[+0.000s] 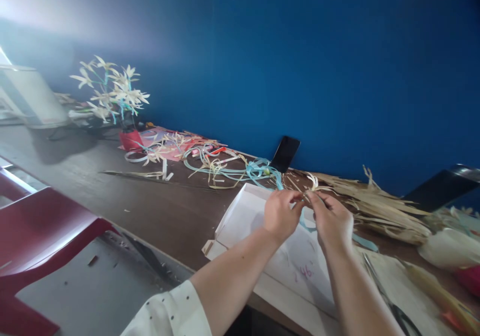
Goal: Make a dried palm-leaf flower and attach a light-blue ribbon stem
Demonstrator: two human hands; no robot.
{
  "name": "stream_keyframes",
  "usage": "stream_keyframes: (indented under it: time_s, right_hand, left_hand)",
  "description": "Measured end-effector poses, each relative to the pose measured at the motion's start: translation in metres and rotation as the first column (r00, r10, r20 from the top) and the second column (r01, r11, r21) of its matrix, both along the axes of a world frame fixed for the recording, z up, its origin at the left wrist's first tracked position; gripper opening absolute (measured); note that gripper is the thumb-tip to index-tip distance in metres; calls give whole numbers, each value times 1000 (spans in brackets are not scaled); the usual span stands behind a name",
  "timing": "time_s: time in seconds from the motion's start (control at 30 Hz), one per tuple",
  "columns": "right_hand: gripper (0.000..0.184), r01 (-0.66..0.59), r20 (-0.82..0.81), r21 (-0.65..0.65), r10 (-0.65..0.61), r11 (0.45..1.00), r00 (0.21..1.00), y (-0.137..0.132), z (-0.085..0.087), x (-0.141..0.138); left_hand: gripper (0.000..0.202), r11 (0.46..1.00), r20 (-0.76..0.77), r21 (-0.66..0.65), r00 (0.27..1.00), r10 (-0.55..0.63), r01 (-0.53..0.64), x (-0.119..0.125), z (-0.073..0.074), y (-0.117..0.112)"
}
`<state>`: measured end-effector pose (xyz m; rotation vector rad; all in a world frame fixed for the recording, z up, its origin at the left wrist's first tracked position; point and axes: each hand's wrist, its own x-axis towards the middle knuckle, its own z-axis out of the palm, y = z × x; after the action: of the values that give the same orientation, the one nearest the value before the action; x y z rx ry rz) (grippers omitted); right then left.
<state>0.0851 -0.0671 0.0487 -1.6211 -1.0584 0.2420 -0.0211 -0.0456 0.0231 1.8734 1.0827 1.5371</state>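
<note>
My left hand (279, 213) and my right hand (332, 220) meet over a white cardboard box lid (240, 216), both pinched on a small straw flower (313, 183) with pale petals. A light blue ribbon (277, 181) runs from the flower's stem, under my hands and out to the right. Both hands have their fingers closed around the stem and ribbon.
A pile of dried straw leaves (375, 203) lies right of my hands. Ribbons and strips (210, 163) are scattered along the brown table. A red pot with finished straw flowers (129, 138) stands at the back left. A black phone (285, 153) leans on the blue wall. Scissors (386, 296) lie near my right forearm. A red chair (41, 236) stands at the left.
</note>
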Motion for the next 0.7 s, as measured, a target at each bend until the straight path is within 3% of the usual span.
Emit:
stream_keyframes:
  time_s: [0.13,0.23,0.37,0.47,0.57,0.7]
  right_hand:
    - [43,-31,-47,-21,30,999,998,-1,1,2]
    - [44,-74,-123,-20,71,997,990,1,-4,4]
    - [47,-148,-361,60,160,987,919,6,-15,8]
    - [48,-196,-439,99,220,976,871,8,-20,9]
    - [50,-165,-384,87,186,982,904,7,-18,8]
    - [47,-141,-173,-5,138,990,975,1,-6,4]
  left_hand:
    - [18,968,60,-216,992,-114,125,0,-1,4]
    - [18,934,126,-322,985,-120,155,0,-2,8]
    - [18,914,152,-379,984,-90,142,-1,0,10]
    - [18,914,150,-384,985,-82,135,-1,0,9]
    - [17,916,153,-376,985,-84,137,-1,-2,9]
    - [17,918,140,-377,987,-76,124,1,-5,10]
